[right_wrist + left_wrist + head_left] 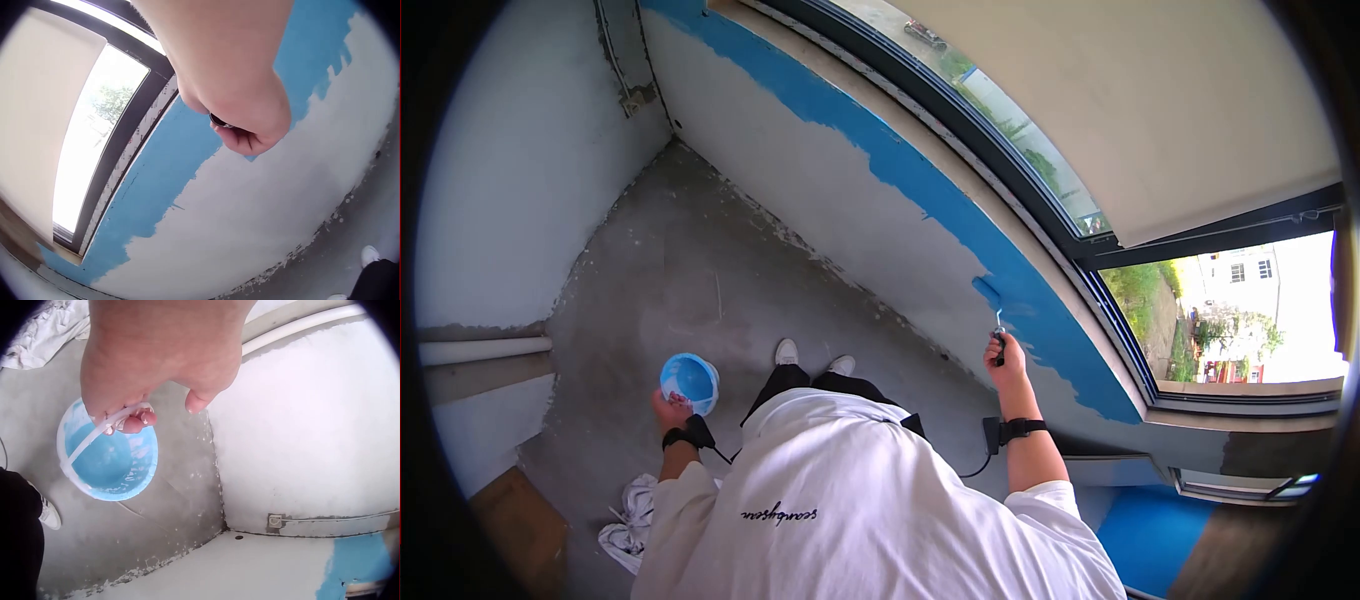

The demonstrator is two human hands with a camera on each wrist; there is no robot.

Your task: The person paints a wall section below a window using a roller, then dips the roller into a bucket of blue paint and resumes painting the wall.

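My left hand grips the pale handle of a bucket, with fingers curled under it and the thumb apart. Light blue paint lies in the bucket and coats its inner wall. White flecks show on those fingertips. Out to the right, my right hand holds a paint roller by its dark grip. The roller's blue sleeve is at the lower edge of a blue painted band on the wall. In the right wrist view the hand hides most of the roller.
Above the painted band runs a window frame with a pale blind. Crumpled white cloth lies on the concrete floor at left. A white pipe runs along the left wall. A brown board is near the cloth.
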